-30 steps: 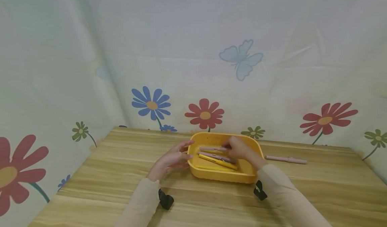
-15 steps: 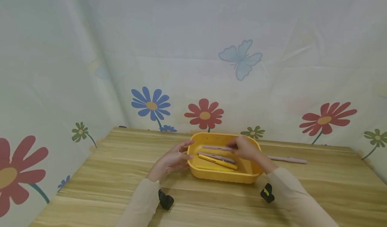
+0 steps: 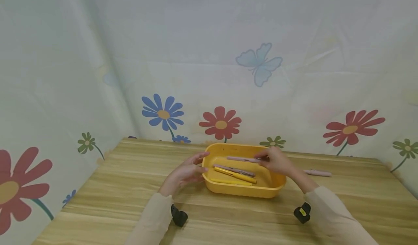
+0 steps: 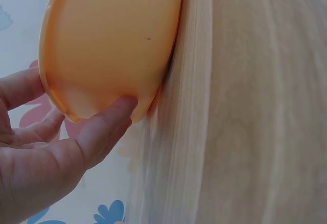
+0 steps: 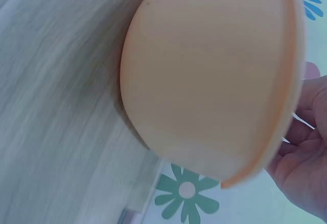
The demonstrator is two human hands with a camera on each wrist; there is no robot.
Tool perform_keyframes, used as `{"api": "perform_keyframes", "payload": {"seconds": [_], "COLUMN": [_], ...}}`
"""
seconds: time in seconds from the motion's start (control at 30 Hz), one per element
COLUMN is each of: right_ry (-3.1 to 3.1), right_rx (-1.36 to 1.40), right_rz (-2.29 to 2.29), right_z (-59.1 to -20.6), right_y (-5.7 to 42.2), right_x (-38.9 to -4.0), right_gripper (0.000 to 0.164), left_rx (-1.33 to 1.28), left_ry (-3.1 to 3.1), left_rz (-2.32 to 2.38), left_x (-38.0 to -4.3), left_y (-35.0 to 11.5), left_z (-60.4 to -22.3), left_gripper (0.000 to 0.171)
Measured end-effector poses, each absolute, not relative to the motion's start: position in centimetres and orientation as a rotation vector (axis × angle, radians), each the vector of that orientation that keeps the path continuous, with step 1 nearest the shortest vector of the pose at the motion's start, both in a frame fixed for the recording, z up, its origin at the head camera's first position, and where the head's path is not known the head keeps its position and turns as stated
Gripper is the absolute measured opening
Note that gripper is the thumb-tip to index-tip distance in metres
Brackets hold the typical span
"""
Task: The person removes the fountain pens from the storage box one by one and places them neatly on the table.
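My right hand (image 3: 277,162) pinches a pale lilac pen (image 3: 241,159) by its right end, above the far side of a yellow plastic basket (image 3: 245,191). The right wrist view shows only part of the right hand (image 5: 306,157) behind the basket wall (image 5: 209,75); the pen is hidden there. At the basket's left end, my left hand (image 3: 184,173) rests its fairly straight fingers and thumb against the rim and outer wall, also seen in the left wrist view on the basket (image 4: 112,45). Inside lie another lilac pen (image 3: 232,169), a yellow pen (image 3: 236,175) and a second yellow one (image 3: 230,182).
A further lilac pen (image 3: 318,173) lies on the wooden table (image 3: 228,219), right of the basket and partly behind my right forearm. A flower-patterned curtain (image 3: 209,74) hangs along the table's back edge. Dark wrist cameras (image 3: 302,212) sit under both sleeves.
My right hand has moved right and slightly up, drawing the lilac pen rightward within the basket. The left hand and the basket have stayed put.
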State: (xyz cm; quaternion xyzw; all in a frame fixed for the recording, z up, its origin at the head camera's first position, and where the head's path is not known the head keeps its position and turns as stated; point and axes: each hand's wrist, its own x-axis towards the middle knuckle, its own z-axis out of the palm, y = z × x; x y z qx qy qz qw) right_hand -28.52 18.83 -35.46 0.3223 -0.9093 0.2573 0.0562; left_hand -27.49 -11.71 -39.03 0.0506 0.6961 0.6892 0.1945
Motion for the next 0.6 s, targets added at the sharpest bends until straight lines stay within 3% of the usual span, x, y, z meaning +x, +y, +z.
{"api": "perform_keyframes", "payload": {"seconds": [0.6], "right_ry": [-2.758], "right_rx": [0.923], "right_rz": [0.833], "right_z": [-33.7], "right_y": [23.7], "right_x": [-26.2], "right_gripper": [0.018], "left_rx": [0.159], "left_ry": [1.965], "left_rz": [1.918], "left_x": [-27.5], "left_y": [-11.9], "left_z": [-39.1], "left_gripper": [0.061]}}
